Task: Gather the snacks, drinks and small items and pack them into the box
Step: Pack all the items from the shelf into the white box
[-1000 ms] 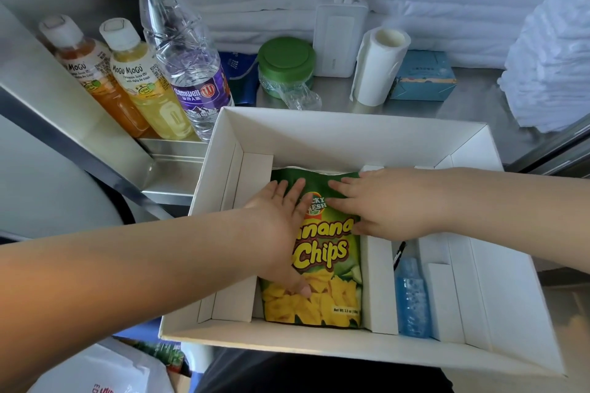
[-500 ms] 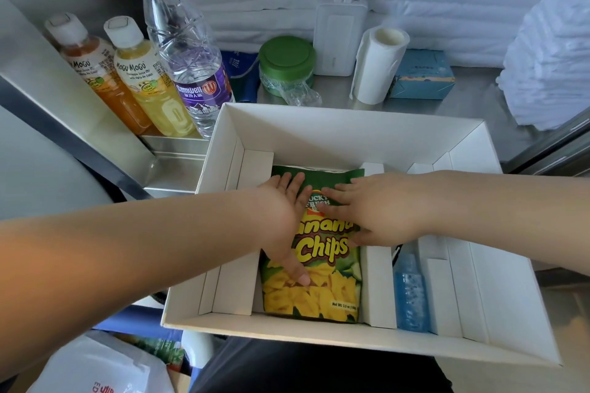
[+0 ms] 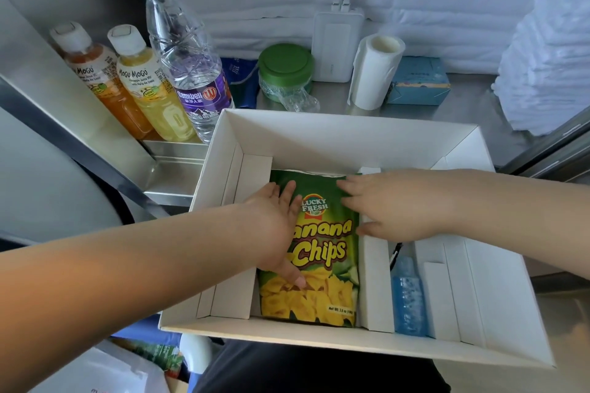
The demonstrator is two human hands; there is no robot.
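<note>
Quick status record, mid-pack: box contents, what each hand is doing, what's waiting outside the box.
box: white box, open, cardboard dividers inside
middle slot: banana chips bag, lying flat
right slot: blue packet
left: left hand flat on the bag, fingers straight
right: right hand flat on the bag's upper right
outside left: orange Mogu Mogu bottle, yellow Mogu Mogu bottle, water bottle
outside behind: green-lidded jar, paper roll, blue carton

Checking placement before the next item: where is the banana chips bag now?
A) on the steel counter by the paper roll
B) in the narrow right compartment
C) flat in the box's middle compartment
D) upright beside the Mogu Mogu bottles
C: the banana chips bag lies flat between the dividers of the box, with the left hand and the right hand resting on it, fingers straight.
</note>
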